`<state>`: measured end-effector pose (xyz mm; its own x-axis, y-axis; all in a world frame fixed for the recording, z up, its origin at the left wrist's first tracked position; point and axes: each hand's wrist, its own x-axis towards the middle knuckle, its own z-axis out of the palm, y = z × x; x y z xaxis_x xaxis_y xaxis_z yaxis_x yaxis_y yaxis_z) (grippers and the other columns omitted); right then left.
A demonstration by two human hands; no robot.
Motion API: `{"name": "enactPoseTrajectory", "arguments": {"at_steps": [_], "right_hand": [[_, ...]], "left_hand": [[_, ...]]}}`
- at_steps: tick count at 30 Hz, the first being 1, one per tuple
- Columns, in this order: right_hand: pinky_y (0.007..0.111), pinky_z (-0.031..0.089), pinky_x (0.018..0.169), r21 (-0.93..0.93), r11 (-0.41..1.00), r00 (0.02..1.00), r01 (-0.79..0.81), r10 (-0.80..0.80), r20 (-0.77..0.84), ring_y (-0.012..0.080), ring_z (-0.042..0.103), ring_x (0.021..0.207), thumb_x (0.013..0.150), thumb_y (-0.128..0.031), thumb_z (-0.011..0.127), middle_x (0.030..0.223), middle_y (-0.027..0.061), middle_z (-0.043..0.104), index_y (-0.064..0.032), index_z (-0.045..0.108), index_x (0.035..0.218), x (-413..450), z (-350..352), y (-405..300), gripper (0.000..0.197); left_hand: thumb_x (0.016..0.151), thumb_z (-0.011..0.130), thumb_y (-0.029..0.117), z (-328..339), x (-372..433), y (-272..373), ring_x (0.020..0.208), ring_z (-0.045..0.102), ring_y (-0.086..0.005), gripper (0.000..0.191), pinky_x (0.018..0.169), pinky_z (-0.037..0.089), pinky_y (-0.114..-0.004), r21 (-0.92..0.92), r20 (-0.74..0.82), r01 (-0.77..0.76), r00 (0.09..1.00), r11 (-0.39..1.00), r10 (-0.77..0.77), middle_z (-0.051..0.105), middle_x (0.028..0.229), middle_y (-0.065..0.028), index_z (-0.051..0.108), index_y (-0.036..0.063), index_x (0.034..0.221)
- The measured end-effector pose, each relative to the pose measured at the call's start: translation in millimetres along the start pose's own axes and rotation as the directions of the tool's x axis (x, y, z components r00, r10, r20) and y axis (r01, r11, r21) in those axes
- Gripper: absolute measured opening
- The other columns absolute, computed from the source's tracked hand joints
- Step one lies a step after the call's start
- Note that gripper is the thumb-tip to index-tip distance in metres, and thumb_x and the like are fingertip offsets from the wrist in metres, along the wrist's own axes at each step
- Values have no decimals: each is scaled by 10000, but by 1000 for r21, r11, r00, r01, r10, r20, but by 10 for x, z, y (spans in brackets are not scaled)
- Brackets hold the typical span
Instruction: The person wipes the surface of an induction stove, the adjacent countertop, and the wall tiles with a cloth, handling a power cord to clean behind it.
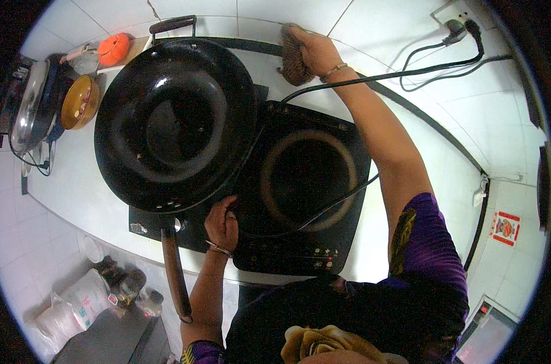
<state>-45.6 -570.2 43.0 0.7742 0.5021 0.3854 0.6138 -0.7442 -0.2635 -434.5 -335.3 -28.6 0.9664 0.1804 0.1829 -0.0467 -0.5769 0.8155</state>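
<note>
My right hand point(315, 51) grips a brown cloth point(295, 61) at the back of the white counter, by the wall tiles. Beside the black induction cooktop point(308, 182), at its left edge, is my left hand point(223, 225); its fingers are curled, and the fingertips are hidden against the dark surfaces. A large black wok point(179, 123) rests to the left on a second black cooktop point(191, 232). Its wooden handle point(177, 273) points towards me. A black power cord point(330, 85) passes under my right forearm's wrist area and runs across the cooktops.
Two plugs sit in a wall socket point(455, 27) at the upper right. On the counter's left stand a yellow bowl point(79, 102) with small pieces inside, an orange object point(113, 49) and a glass-lidded electric pan point(31, 107). Bottles point(132, 282) and a plastic bag point(82, 300) are below left.
</note>
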Motion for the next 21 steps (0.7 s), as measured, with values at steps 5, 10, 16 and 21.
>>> {"name": "enactPoseTrajectory", "arguments": {"at_steps": [5,10,16,21], "right_hand": [[415,549,784,11,999,999,42,-41,-11,369,641,901,862,-18,458,1026,186,655,-164,514,1281,169,199,-56,447],[437,530,828,-121,986,977,-117,137,165,360,639,923,859,-28,451,1041,189,652,-192,507,1304,8,-15,-1,477],[454,522,786,-20,997,994,-73,74,78,382,629,869,856,-21,466,967,214,643,-178,506,1299,-57,-52,17,472],[445,527,770,31,998,995,57,-54,-80,387,631,860,865,-41,482,962,214,647,-155,516,1284,164,197,-70,436]], "left_hand": [[814,437,123,5,-30,-25,816,634,-330,356,743,513,-394,118,45,18,999,993,-24,653,958,-175,640,45,1097],[810,438,128,-13,25,-6,835,632,-339,357,761,510,-403,40,20,31,999,999,-32,651,963,-177,640,46,1093],[821,442,136,26,7,-12,846,629,-350,345,774,508,-402,4,2,17,1000,1000,-17,646,968,-183,641,45,1087],[823,440,120,-13,19,41,850,627,-360,338,787,508,-404,26,91,63,994,998,-65,648,971,-176,640,45,1085]]}}
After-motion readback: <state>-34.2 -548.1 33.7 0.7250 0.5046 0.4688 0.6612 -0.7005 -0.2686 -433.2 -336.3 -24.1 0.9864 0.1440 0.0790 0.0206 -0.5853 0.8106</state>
